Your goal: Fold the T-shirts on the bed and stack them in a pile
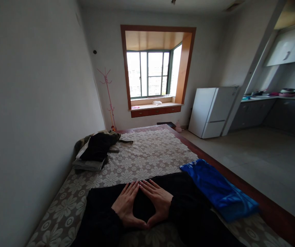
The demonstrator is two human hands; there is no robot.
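My left hand (128,206) and my right hand (157,202) lie flat, fingers stretched out, on a black garment (188,202) spread over the bed. Their fingertips and thumbs touch, framing a triangle of black cloth between them. Both hands hold nothing. The bed (147,154) carries a cover with white flower lace. A folded shiny blue garment (218,190) lies just right of my right hand, near the bed's right edge.
A pile of dark and grey clothes (95,151) sits at the bed's far left by the wall. Beyond are a pink coat stand (108,99), a bay window (154,73), a white fridge (213,111) and a kitchen counter (276,109).
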